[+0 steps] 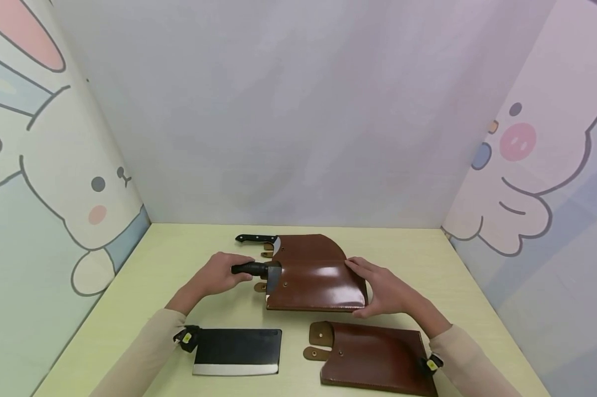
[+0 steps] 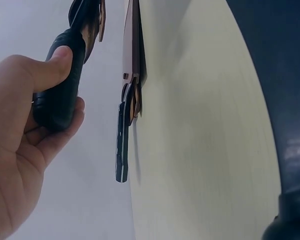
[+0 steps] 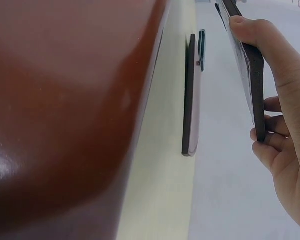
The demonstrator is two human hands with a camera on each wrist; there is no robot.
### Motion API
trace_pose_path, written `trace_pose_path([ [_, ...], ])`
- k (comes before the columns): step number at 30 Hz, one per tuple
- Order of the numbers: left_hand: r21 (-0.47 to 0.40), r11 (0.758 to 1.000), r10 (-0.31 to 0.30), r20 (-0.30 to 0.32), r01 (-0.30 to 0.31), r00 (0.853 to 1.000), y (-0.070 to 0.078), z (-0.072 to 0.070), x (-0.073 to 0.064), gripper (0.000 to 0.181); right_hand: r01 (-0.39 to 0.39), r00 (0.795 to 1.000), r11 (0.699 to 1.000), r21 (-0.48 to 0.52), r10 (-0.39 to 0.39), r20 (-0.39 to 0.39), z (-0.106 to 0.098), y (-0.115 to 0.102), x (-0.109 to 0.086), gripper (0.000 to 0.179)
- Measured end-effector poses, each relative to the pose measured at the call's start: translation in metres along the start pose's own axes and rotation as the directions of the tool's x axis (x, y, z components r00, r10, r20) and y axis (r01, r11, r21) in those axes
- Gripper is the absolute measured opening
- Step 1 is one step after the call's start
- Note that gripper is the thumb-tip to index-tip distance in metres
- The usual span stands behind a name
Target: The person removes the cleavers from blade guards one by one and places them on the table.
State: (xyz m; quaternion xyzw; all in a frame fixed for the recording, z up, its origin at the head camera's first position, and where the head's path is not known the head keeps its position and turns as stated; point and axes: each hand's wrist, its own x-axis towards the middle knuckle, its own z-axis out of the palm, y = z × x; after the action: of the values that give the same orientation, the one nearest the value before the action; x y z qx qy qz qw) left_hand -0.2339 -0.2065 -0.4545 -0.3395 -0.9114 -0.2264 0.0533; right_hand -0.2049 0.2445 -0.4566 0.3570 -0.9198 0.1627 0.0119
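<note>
My left hand (image 1: 221, 274) grips the black handle (image 1: 249, 268) of a cleaver. A brown leather sheath (image 1: 318, 286) covers most of its blade, with a strip of grey steel (image 1: 274, 277) showing by the handle. My right hand (image 1: 388, 289) holds the sheath's right end, thumb on one face and fingers on the other in the right wrist view. Both wrist views show the sheathed cleaver raised off the table. Behind it lies a second brown sheath (image 1: 305, 242) with a knife in it, whose riveted black handle (image 1: 255, 238) points left.
Close to my left forearm lies a bare cleaver (image 1: 239, 346) with a black blade and silver edge; my wrist hides its handle. Another brown sheath (image 1: 378, 355), its strap flaps (image 1: 320, 334) spread left, lies below my right hand. Walls enclose the pale yellow table (image 1: 179, 245).
</note>
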Motion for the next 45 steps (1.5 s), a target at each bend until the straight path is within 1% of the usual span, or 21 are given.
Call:
trace_pose_path([
  [6,0.028,1.0,-0.002,-0.031,0.003,1.0,-0.002,-0.002,-0.003,0.033,0.024,0.999,1.0,0.009,-0.024,-0.022,0.001,0.002,-0.002,0.118],
  [12,0.016,1.0,-0.02,-0.042,0.021,0.999,-0.003,-0.004,-0.006,0.035,0.05,0.997,0.999,0.013,-0.049,-0.054,0.002,0.004,-0.003,0.117],
  [20,-0.005,0.999,-0.046,-0.056,0.046,0.997,-0.007,-0.006,-0.014,0.038,0.027,0.998,0.999,0.021,-0.026,-0.059,0.002,0.005,-0.008,0.116],
  [32,0.01,0.996,-0.09,-0.062,0.091,0.994,-0.013,-0.011,-0.022,0.042,0.028,0.996,0.999,0.018,-0.026,-0.09,0.001,0.008,-0.014,0.115],
  [38,0.018,0.995,-0.098,-0.072,0.1,0.993,-0.018,-0.013,-0.027,0.041,0.016,0.996,0.999,0.032,-0.013,-0.083,0.0,0.008,-0.015,0.114],
  [45,0.002,0.994,-0.107,-0.093,0.108,0.99,-0.023,-0.016,-0.034,0.04,-0.012,0.998,0.999,0.036,0.015,-0.069,0.0,0.01,-0.016,0.114],
])
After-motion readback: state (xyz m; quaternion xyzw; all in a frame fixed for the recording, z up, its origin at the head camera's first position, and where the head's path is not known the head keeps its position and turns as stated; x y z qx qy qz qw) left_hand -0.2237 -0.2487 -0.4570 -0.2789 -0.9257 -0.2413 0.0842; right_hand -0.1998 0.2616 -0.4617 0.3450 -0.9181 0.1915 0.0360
